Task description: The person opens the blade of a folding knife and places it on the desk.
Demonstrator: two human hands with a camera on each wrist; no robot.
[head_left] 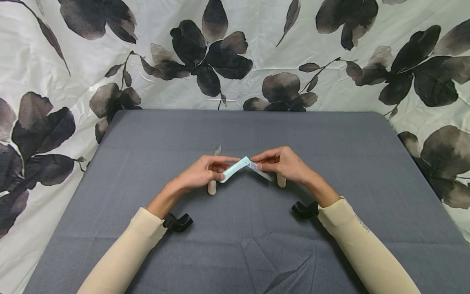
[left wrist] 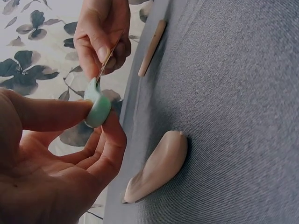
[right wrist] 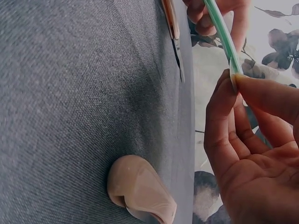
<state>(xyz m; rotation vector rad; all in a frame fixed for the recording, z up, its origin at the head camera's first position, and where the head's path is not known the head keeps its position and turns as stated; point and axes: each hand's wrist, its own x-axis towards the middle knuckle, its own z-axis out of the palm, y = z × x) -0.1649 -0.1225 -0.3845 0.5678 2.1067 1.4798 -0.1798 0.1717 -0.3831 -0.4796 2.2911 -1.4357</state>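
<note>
Above the table a folding knife with a mint-green handle [head_left: 233, 170] is held between both hands, its blade [head_left: 261, 171] swung partly out at an angle. My left hand [head_left: 200, 172] pinches the handle between thumb and fingers; its rounded end [left wrist: 99, 113] shows in the left wrist view. With thumb and fingertips, my right hand [head_left: 290, 164] pinches the blade near the pivot. A beige-handled knife [head_left: 211, 188] lies below my left hand, blade pointing away. Below my right hand lies another beige handle [head_left: 281, 180], mostly covered; its curved end [right wrist: 135, 182] shows in the right wrist view.
Dark grey cloth [head_left: 235, 253] covers the table, with creases near the front. White floral fabric [head_left: 271, 53] hangs behind and around it. A black wrist mount [head_left: 178, 223] sits at my left wrist, and a second black mount [head_left: 305, 210] at my right.
</note>
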